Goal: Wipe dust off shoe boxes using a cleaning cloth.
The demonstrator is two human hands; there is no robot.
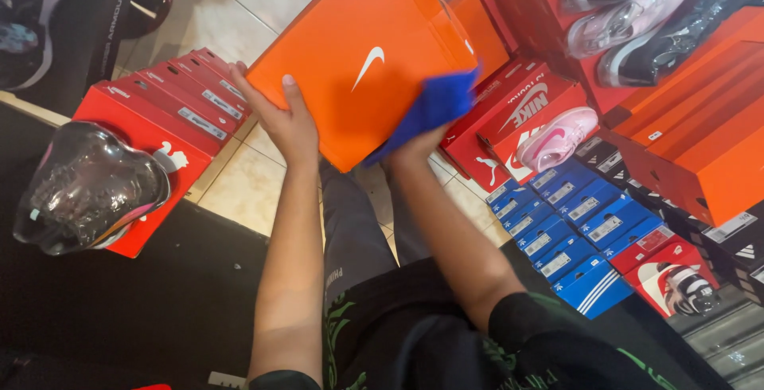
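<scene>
— What is the person wearing?

— A short-sleeved black T-shirt (446, 334) with green graphic print across the front and along the right sleeve. Both forearms are bare from the sleeve down.

— And below?

— Dark grey trousers (350, 231), with small pale lettering on the thigh.

— Anything on the left hand (288, 123) or right hand (414, 145)?

— No rings, watch or gloves show.

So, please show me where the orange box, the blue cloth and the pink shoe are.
orange box (350, 48), head view, middle of its lid.
blue cloth (434, 107), head view, centre of the fold.
pink shoe (557, 137), head view, on its upper.
</scene>
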